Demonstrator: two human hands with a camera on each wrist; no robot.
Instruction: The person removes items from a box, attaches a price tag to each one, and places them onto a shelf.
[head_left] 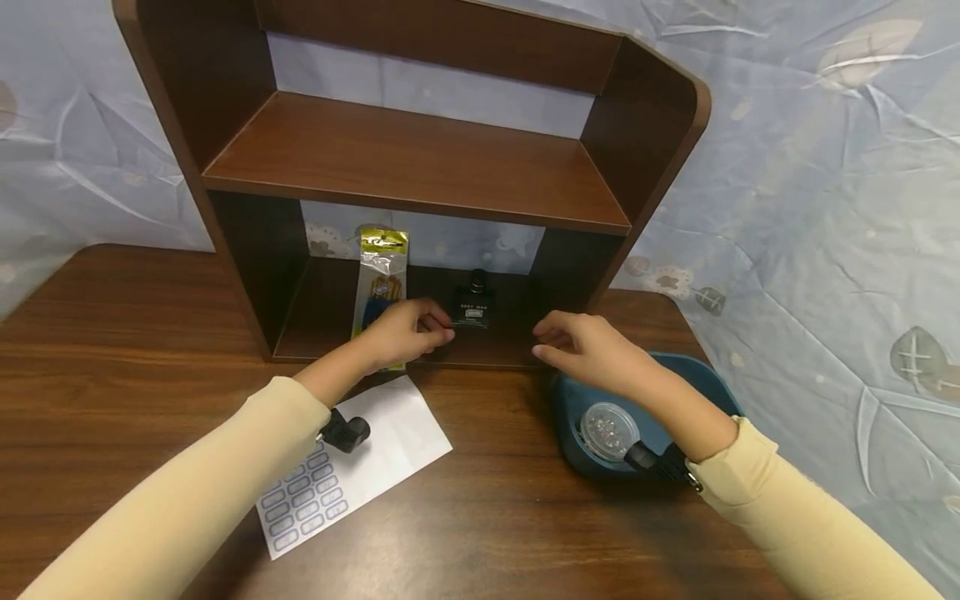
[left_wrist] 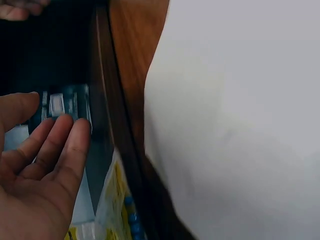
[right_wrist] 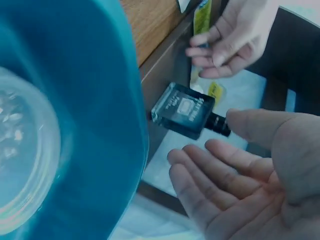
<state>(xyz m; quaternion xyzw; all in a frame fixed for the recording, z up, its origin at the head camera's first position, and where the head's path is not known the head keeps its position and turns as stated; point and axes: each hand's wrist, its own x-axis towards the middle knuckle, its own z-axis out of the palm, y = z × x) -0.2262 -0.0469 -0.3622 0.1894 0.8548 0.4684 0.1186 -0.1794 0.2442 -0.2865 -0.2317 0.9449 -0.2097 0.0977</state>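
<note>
A dark square perfume bottle with a black cap stands upright on the lower level of a brown wooden shelf unit. To its left is my left hand, fingers loosely bent and nothing held. My right hand hovers to the bottle's right, apart from it, its palm turned inward. The right wrist view shows the bottle between both hands, with the right fingers relaxed. Behind my left hand leans a clear packet with a yellow top, partly covered by that hand.
A blue bin stands on the table at the right, under my right forearm, holding a round clear container. A white sheet with rows of blue-framed labels lies at the left before the shelf. Patterned fabric hangs behind.
</note>
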